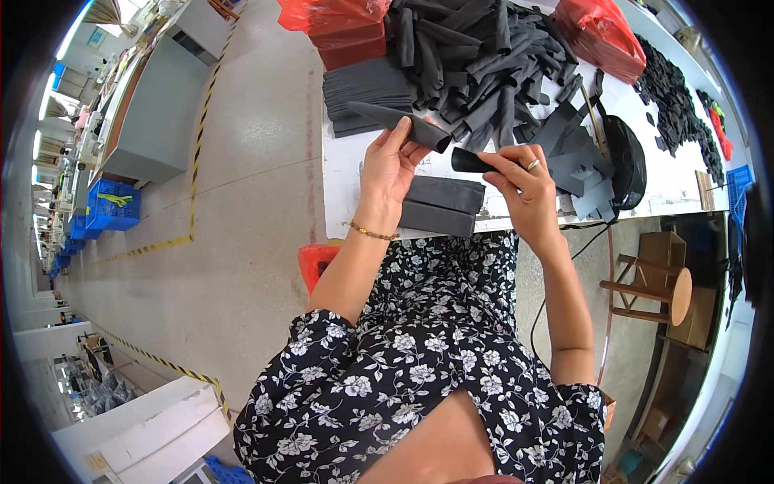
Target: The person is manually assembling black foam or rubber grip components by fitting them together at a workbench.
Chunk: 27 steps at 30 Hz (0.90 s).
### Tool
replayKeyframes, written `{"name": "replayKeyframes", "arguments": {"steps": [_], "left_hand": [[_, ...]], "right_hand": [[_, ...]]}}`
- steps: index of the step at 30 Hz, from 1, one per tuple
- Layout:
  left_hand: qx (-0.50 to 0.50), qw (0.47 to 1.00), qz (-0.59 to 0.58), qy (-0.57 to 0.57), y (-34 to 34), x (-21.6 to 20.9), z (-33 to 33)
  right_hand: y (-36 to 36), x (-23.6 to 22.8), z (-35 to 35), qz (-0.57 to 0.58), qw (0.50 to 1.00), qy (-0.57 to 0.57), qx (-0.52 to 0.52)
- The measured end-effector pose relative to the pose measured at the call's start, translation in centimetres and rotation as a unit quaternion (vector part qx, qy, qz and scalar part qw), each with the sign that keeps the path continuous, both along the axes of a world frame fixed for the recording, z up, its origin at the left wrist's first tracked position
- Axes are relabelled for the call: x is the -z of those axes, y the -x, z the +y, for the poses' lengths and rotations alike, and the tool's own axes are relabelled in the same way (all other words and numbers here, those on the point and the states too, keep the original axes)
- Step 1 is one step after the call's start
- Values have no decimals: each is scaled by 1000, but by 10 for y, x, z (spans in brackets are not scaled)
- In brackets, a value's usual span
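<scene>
White table, dark fabric heaps, red bags

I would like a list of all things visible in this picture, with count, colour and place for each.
rolled sleeve: one, dark grey, in the left hand
black tube: one, in the right hand
flat pieces: small stack, dark grey, table edge below the hands
rolled pieces: large heap, dark grey, far side of table
plastic bags: two seen, red, beside the heap
table: one, white
stool: one, wooden, on the right
crates: several, blue, floor at left
left hand: one, bracelet at wrist
right hand: one, ring
</scene>
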<state>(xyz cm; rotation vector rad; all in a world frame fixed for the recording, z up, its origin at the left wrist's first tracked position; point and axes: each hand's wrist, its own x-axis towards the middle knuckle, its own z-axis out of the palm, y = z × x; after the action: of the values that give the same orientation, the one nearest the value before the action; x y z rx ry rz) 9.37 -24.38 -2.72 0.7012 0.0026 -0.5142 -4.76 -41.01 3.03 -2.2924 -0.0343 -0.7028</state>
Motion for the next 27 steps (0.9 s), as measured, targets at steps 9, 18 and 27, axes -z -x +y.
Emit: {"name": "replayKeyframes", "arguments": {"steps": [9, 18, 27], "left_hand": [[23, 999, -6, -21, 15, -13, -2], [-52, 994, -86, -35, 46, -27, -12], [27, 981, -170, 93, 44, -35, -22]], "right_hand": [[-15, -1, 1, -89, 983, 159, 38], [-18, -1, 16, -132, 957, 246, 75], [-3, 10, 29, -74, 989, 126, -4]]}}
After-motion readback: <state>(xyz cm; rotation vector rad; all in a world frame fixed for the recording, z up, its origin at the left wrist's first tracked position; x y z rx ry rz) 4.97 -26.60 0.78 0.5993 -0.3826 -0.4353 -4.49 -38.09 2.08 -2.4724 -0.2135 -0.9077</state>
